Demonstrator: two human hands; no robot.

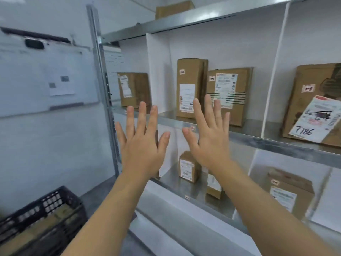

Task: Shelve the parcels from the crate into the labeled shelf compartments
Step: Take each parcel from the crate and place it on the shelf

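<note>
While both your arms reach forward, your left grip point(142, 145) and right grip point(208, 143) are raised side by side, fingers straight and spread apart, holding nothing. Just beyond the right grip's fingertips a tall parcel point(190, 87) stands upright on the middle shelf point(258, 140), with a striped parcel point(228, 95) right beside it, further to the right. Beyond the left grip, past a white divider point(156, 71), a corner parcel point(133, 89) stands in the next compartment. Well to the right of the right grip, a parcel marked 7786 point(313, 117) sits in its own compartment. Below your grips a small parcel point(188, 167) stands on the lower shelf point(184, 193). Down to the left of the left grip sits the black crate point(46, 202), with blurred brown shapes inside. A whiteboard point(46, 80) hangs further left.
</note>
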